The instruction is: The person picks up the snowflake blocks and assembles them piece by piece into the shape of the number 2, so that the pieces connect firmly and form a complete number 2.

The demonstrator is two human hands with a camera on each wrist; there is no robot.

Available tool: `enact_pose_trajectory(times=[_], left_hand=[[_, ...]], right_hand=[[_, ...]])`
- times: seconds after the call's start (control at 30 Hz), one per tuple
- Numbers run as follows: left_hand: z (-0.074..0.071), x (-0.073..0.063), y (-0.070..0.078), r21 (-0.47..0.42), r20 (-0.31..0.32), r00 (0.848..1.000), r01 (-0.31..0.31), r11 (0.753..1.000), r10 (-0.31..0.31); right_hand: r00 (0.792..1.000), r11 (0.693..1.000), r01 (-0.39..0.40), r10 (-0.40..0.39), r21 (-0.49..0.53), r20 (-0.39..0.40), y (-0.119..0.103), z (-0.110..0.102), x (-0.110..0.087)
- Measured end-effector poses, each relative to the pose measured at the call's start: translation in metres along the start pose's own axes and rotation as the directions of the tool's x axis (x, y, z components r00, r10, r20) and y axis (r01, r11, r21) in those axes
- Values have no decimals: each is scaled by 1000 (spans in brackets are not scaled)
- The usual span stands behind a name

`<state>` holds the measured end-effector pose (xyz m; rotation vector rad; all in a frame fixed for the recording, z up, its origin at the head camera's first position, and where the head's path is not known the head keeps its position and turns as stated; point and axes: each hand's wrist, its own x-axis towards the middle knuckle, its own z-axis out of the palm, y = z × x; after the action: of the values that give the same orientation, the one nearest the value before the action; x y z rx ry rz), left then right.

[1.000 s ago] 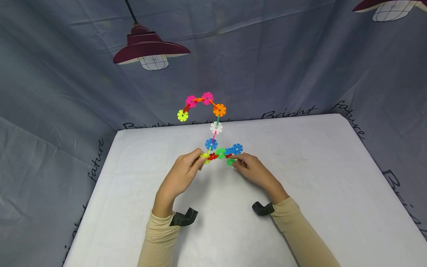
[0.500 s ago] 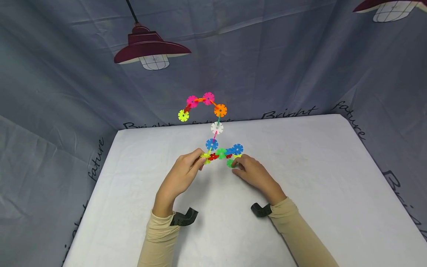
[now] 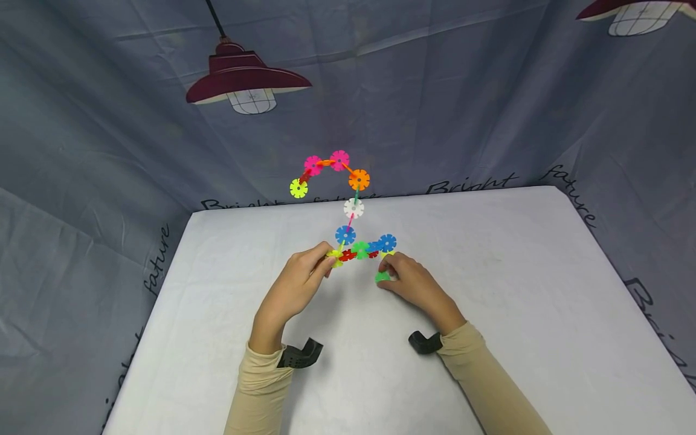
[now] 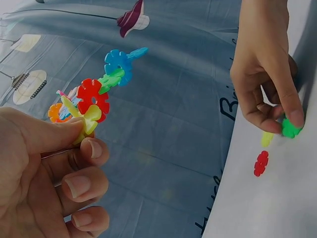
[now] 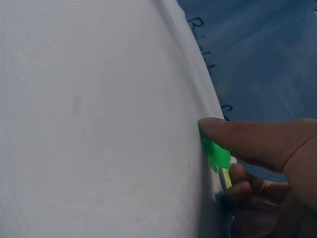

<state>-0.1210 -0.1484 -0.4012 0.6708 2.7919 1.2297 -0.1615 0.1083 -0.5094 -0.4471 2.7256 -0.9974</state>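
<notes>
My left hand (image 3: 299,278) pinches a yellow notched plastic disc (image 4: 90,119) between thumb and index finger. That disc belongs to a chain of interlocking snowflake discs held up over the table. One part rises past a white disc (image 3: 353,208) and an orange disc (image 3: 359,179), then curls left to a lime disc (image 3: 298,188). A shorter part runs right through red and green to a blue disc (image 3: 387,243). My right hand (image 3: 415,281) pinches a loose green disc (image 3: 382,277), partly hidden by the fingers, close over the tabletop.
Beyond the right fingertips lie a loose red disc (image 4: 261,163) and a yellow disc (image 4: 267,139) on the white tabletop (image 3: 489,254). A grey printed curtain (image 3: 435,90) surrounds the table's back and sides. Each wrist carries a black mount (image 3: 301,354).
My right fingers have drawn back from the red disc and closed on the green disc, bringing it slightly toward me. The yellow disc has come into sight. The left hand and chain stay nearly still.
</notes>
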Motion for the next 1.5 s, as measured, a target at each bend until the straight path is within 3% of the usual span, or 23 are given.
enact_pose_trajectory(times=[0.2, 0.37, 0.5, 0.67, 0.8, 1.23, 1.5], left_hand=[[0, 0, -1, 2, 6, 1000, 11, 1000, -11], [-2, -1, 0, 1, 9, 1000, 18, 1000, -18], [-3, 0, -1, -1, 8, 1000, 16, 1000, -16], [-3, 1, 0, -5, 9, 1000, 16, 1000, -16], [-3, 1, 1, -3, 11, 1000, 17, 1000, -17], [-3, 0, -4, -4, 9, 1000, 22, 1000, -22], [-5, 0, -3, -2, 19, 1000, 14, 1000, -14]], right_hand=[[999, 992, 5, -10, 125, 40, 3, -6, 0], [998, 957, 8, -26, 290, 58, 6, -17, -2], [999, 886, 45, -29, 462, -41, 5, -36, -6], [972, 751, 160, -5, 640, -236, 4, -63, -16], [944, 705, 259, -42, 660, -326, 0, -76, -22], [907, 753, 350, -125, 557, -401, -11, -79, -26], [884, 751, 394, -151, 530, -443, -12, -78, -27]])
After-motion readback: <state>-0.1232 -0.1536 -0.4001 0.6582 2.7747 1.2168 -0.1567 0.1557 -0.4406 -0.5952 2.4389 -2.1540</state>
